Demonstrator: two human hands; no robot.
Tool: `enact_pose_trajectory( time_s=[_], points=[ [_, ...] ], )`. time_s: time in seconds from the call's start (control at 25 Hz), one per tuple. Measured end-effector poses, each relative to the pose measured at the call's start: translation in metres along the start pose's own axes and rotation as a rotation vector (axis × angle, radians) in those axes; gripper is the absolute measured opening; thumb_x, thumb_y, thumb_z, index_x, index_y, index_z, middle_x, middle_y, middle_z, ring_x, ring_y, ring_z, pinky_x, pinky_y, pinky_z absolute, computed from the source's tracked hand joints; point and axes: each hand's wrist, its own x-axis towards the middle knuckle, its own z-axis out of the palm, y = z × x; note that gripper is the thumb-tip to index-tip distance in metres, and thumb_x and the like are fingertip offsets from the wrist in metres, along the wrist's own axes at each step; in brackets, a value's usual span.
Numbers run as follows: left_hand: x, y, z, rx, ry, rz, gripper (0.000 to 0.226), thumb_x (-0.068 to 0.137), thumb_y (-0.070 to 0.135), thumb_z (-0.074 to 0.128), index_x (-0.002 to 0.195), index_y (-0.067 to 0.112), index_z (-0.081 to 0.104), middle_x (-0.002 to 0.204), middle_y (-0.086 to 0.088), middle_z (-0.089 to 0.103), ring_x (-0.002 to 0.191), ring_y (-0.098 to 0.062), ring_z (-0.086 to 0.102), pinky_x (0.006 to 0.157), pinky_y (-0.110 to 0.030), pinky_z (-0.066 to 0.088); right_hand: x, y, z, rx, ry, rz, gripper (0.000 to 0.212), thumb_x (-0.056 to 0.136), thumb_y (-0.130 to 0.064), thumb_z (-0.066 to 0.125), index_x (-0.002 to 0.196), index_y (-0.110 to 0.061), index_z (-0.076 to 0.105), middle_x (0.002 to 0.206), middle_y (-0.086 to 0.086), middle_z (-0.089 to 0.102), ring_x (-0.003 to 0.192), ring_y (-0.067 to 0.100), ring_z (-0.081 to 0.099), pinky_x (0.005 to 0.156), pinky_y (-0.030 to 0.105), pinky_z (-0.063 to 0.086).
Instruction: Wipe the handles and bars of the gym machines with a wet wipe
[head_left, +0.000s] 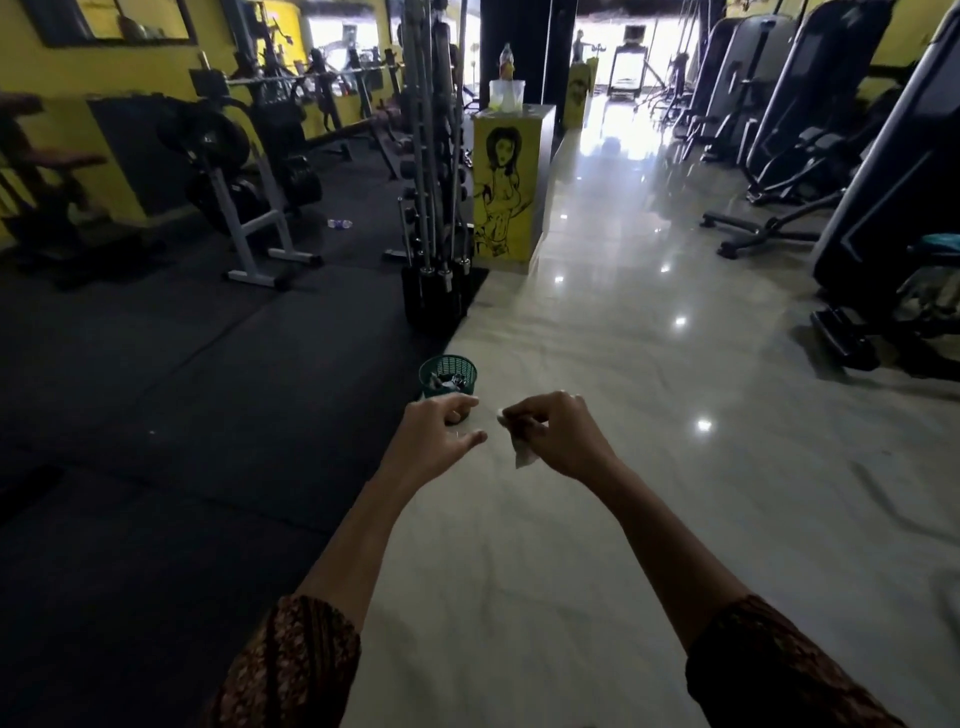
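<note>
Both my arms reach forward over the gym floor. My right hand (556, 434) pinches a small white wet wipe (522, 453) between thumb and fingers; the wipe hangs crumpled below the fingers. My left hand (439, 436) hovers beside it with loosely curled fingers and holds nothing. Just beyond my left hand a small green mesh basket (448, 375) stands on the floor at the edge of the black mat, with scraps inside. Gym machines (852, 156) line the right side.
A rack of upright barbells (436, 171) stands ahead, next to a yellow painted pillar (506, 182) with a plastic container on top. Benches and weight plates (244, 171) fill the left on black matting. A glossy tiled aisle (623, 338) runs forward.
</note>
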Motion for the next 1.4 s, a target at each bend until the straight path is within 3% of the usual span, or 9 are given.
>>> enact_pose_trajectory(
  time_s=[0.2, 0.32, 0.44, 0.56, 0.72, 1.08, 1.28, 1.4],
  points=[
    [0.122, -0.044, 0.015, 0.022, -0.079, -0.004, 0.045, 0.074, 0.019, 0.077, 0.117, 0.013, 0.063, 0.111, -0.002, 0.066, 0.091, -0.008, 0.059, 0.074, -0.008, 0.039, 0.128, 0.045, 0.009, 0.030, -0.017, 0.038, 0.023, 0.082, 0.003, 0.063, 0.103, -0.004, 0.071, 0.094, 0.011, 0.072, 0.079, 0.011, 0.063, 0.058, -0.001, 0.040],
    [0.207, -0.078, 0.027, 0.025, -0.046, -0.030, 0.043, 0.074, 0.018, 0.077, 0.115, 0.014, 0.064, 0.109, -0.001, 0.067, 0.093, -0.009, 0.060, 0.076, -0.012, 0.042, 0.221, 0.079, 0.016, 0.039, -0.029, 0.028, 0.023, 0.082, 0.004, 0.061, 0.102, -0.003, 0.071, 0.096, 0.011, 0.071, 0.083, 0.011, 0.064, 0.060, -0.003, 0.039],
    [0.297, -0.101, 0.032, 0.025, -0.037, -0.075, 0.041, 0.075, 0.016, 0.076, 0.114, 0.014, 0.064, 0.108, -0.001, 0.068, 0.094, -0.011, 0.062, 0.074, -0.010, 0.043, 0.321, 0.104, 0.020, 0.031, -0.072, 0.012, 0.026, 0.080, 0.006, 0.060, 0.101, -0.004, 0.071, 0.097, 0.012, 0.072, 0.088, 0.016, 0.067, 0.068, 0.009, 0.047],
    [0.375, -0.114, 0.028, 0.027, -0.028, -0.099, 0.039, 0.076, 0.013, 0.074, 0.114, 0.012, 0.065, 0.107, -0.002, 0.068, 0.088, -0.007, 0.059, 0.069, -0.001, 0.039, 0.407, 0.119, 0.018, 0.029, -0.120, -0.011, 0.026, 0.078, 0.007, 0.061, 0.100, -0.004, 0.072, 0.095, 0.012, 0.072, 0.083, 0.014, 0.065, 0.066, 0.012, 0.048],
    [0.462, -0.148, 0.023, 0.026, 0.023, -0.150, 0.040, 0.076, 0.010, 0.074, 0.114, 0.005, 0.064, 0.109, -0.008, 0.067, 0.090, -0.008, 0.057, 0.066, 0.005, 0.035, 0.512, 0.136, 0.030, 0.018, -0.179, -0.015, 0.029, 0.076, 0.008, 0.060, 0.100, -0.004, 0.072, 0.095, 0.015, 0.071, 0.088, 0.023, 0.066, 0.079, 0.033, 0.054],
    [0.650, -0.284, 0.027, 0.003, 0.004, -0.298, 0.042, 0.077, 0.011, 0.074, 0.117, 0.006, 0.062, 0.112, -0.010, 0.066, 0.092, -0.007, 0.054, 0.074, 0.000, 0.034, 0.729, 0.188, 0.115, -0.022, -0.332, 0.038, 0.026, 0.080, 0.005, 0.060, 0.104, -0.001, 0.069, 0.104, 0.015, 0.070, 0.099, 0.023, 0.064, 0.088, 0.027, 0.048],
    [0.736, -0.358, 0.031, -0.020, -0.119, -0.407, 0.042, 0.078, 0.013, 0.073, 0.118, 0.008, 0.063, 0.115, -0.007, 0.065, 0.101, -0.011, 0.059, 0.081, -0.010, 0.038, 0.822, 0.221, 0.174, -0.045, -0.439, 0.179, 0.017, 0.082, -0.003, 0.063, 0.097, 0.000, 0.070, 0.097, 0.016, 0.069, 0.090, 0.025, 0.065, 0.070, 0.024, 0.047],
    [0.774, -0.395, 0.036, -0.030, -0.148, -0.478, 0.041, 0.078, 0.013, 0.072, 0.117, 0.008, 0.063, 0.114, -0.007, 0.066, 0.102, -0.015, 0.060, 0.081, -0.013, 0.040, 0.865, 0.245, 0.210, -0.033, -0.427, 0.275, 0.015, 0.080, -0.005, 0.067, 0.093, 0.001, 0.069, 0.093, 0.019, 0.068, 0.089, 0.029, 0.064, 0.069, 0.025, 0.044]
  ],
)
